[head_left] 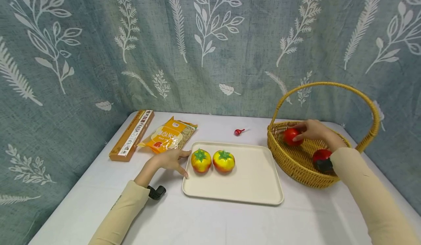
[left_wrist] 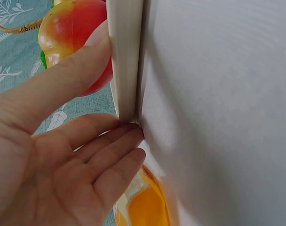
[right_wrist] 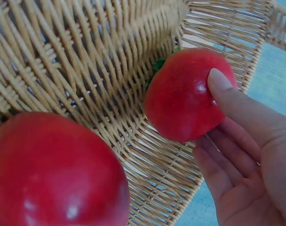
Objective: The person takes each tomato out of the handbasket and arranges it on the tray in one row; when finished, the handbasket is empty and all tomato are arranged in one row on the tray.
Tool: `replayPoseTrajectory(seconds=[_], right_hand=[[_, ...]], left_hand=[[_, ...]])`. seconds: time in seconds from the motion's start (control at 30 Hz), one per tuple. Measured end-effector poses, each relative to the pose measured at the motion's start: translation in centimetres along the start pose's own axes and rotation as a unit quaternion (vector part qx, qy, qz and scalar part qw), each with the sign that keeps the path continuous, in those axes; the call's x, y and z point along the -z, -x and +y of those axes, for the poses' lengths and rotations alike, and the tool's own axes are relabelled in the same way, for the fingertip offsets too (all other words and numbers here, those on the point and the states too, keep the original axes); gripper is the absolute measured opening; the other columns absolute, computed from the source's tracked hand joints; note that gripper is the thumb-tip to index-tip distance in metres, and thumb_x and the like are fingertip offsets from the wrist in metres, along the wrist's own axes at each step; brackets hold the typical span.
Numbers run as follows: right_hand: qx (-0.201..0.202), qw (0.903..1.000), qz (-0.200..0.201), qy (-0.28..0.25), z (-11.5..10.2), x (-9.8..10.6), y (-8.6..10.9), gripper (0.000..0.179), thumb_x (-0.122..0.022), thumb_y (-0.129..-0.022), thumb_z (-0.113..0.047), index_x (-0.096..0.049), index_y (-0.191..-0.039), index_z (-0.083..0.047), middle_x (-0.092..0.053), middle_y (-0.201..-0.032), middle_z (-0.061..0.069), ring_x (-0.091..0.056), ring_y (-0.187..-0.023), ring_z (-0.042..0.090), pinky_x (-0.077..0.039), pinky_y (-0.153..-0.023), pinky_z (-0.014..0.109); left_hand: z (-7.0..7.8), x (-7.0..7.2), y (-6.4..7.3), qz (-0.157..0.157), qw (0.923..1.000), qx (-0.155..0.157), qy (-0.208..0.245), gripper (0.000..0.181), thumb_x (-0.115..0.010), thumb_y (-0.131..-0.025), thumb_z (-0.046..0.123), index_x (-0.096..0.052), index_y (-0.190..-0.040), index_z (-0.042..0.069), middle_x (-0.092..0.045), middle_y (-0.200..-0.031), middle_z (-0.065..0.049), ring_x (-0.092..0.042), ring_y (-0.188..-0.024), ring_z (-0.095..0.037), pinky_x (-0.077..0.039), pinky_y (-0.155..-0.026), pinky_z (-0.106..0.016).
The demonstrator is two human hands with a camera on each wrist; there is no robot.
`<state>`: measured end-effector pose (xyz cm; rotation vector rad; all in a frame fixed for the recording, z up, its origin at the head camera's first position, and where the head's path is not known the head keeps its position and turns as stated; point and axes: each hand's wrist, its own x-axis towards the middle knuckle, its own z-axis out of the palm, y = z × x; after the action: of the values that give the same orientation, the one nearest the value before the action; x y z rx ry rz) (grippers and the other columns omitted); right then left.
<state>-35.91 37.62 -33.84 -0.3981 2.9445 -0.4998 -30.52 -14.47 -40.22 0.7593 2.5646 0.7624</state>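
My left hand (head_left: 170,160) rests at the left edge of a cream tray (head_left: 253,175). In the left wrist view its thumb touches the rim and its straight fingertips touch the corner. Two yellow-and-red tomatoes with green leafy tops, a left one (head_left: 201,160) and a right one (head_left: 224,161), sit on the tray's left half. My right hand (head_left: 314,131) reaches into a wicker basket (head_left: 289,164) and holds a red tomato (right_wrist: 190,96), thumb on top and fingers beneath. A second red tomato (right_wrist: 58,172) lies in the basket, partly hidden by the wrist strap in the head view.
An orange-and-clear pasta bag (head_left: 171,133) lies behind my left hand, beside a long brown pasta box (head_left: 131,135). Behind the tray is a red lollipop (head_left: 238,132). The basket's tall handle (head_left: 329,84) arches over my right hand. A patterned curtain (head_left: 204,73) hangs behind the table.
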Motion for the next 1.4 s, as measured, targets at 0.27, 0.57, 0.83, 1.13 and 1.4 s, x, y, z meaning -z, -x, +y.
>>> replayPoseTrajectory(seconds=[0.27, 0.57, 0.83, 1.13, 1.4], right_hand=[[-0.015, 0.9997, 0.018, -0.009, 0.1, 1.3, 1.4, 0.071, -0.069, -0.088, -0.041, -0.051, -0.133, 0.010, -0.050, -0.130, 0.035, -0.043, -0.118, 0.055, -0.041, -0.091, 0.066], [-0.046, 0.9973, 0.026, -0.052, -0.7, 2.6, 3.1, 0.083, -0.067, -0.085, -0.054, -0.045, -0.139, 0.006, -0.046, -0.135, 0.034, -0.042, -0.120, 0.052, -0.042, -0.091, 0.065], [-0.052, 0.9921, 0.048, -0.104, -0.6, 2.7, 4.2, 0.086, -0.063, -0.086, -0.057, -0.042, -0.142, 0.004, -0.046, -0.136, 0.033, -0.045, -0.121, 0.048, -0.041, -0.094, 0.063], [-0.059, 0.9805, 0.078, -0.170, -2.0, 2.3, 6.5, 0.090, -0.063, -0.085, -0.058, -0.033, -0.149, -0.003, -0.043, -0.141, 0.029, -0.040, -0.127, 0.045, -0.035, -0.099, 0.065], [-0.063, 0.9673, 0.129, -0.209, -3.9, 0.6, 8.2, 0.084, -0.061, -0.088, -0.056, -0.033, -0.151, -0.009, -0.040, -0.146, 0.023, -0.042, -0.129, 0.039, -0.045, -0.096, 0.055]], left_hand=[[-0.1, 0.0, 0.0, -0.002, 1.0000, 0.000, -0.005, 0.094, -0.087, -0.070, 0.027, -0.040, -0.143, -0.006, -0.040, -0.147, -0.018, -0.043, -0.132, -0.033, -0.036, -0.108, -0.042], [-0.2, 0.0, 0.0, -0.002, 1.0000, 0.004, 0.000, 0.094, -0.087, -0.070, 0.027, -0.040, -0.143, -0.005, -0.040, -0.148, -0.018, -0.042, -0.132, -0.033, -0.036, -0.109, -0.042], [-0.2, 0.0, 0.0, -0.001, 1.0000, 0.006, 0.002, 0.094, -0.088, -0.069, 0.027, -0.039, -0.144, -0.005, -0.040, -0.148, -0.017, -0.042, -0.132, -0.033, -0.036, -0.109, -0.042], [-0.2, 0.1, -0.1, 0.000, 1.0000, 0.002, -0.010, 0.094, -0.087, -0.069, 0.029, -0.039, -0.144, -0.005, -0.040, -0.148, -0.017, -0.043, -0.131, -0.033, -0.037, -0.108, -0.042], [-0.4, 0.0, -0.2, -0.004, 0.9999, -0.003, -0.013, 0.094, -0.087, -0.070, 0.029, -0.039, -0.143, -0.005, -0.040, -0.148, -0.017, -0.042, -0.132, -0.033, -0.036, -0.108, -0.042]])
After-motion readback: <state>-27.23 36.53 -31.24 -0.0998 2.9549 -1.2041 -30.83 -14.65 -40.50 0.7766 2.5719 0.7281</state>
